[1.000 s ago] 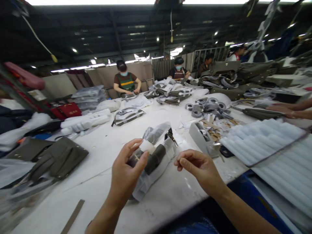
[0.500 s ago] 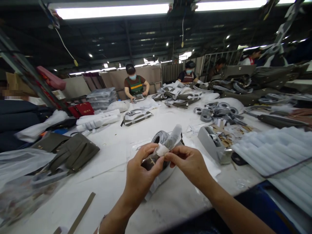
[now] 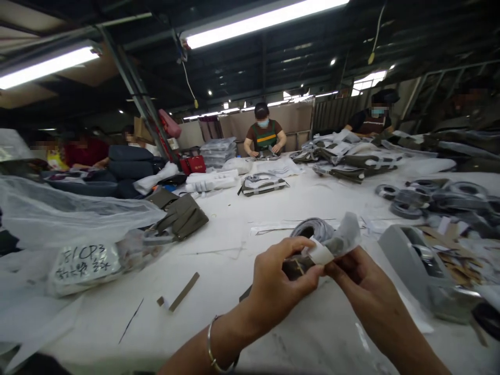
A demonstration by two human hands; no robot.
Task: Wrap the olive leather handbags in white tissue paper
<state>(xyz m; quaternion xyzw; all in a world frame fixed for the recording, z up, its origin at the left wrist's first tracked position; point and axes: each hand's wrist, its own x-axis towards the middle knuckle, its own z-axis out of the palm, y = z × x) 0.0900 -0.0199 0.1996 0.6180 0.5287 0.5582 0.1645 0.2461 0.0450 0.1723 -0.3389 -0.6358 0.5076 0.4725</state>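
My left hand [image 3: 273, 276] is closed around a dark strap [image 3: 296, 266] with a small gold-coloured metal fitting. A white wrapping strip [image 3: 321, 252] goes around the strap between my two hands. My right hand [image 3: 367, 286] has its thumb and fingers pinched at the strip's lower edge, close to my left thumb. Above them a translucent wrapped end [image 3: 347, 233] sticks up. A coil of grey wrapped strap [image 3: 312, 227] lies just behind my left fingers. What sits inside my right fingers is partly hidden.
A grey tape dispenser [image 3: 406, 271] stands at the right, near several wrapped strap coils [image 3: 410, 200]. Olive bags [image 3: 179, 216] and a marked plastic bundle [image 3: 88, 265] lie at the left. Across the white table [image 3: 219, 229], a masked person [image 3: 265, 135] works behind a wrapped bag [image 3: 263, 185].
The view has turned left, so the table's contents and my hands appear further right. Both hands stay at the strap, and the white strip shows more plainly between them.
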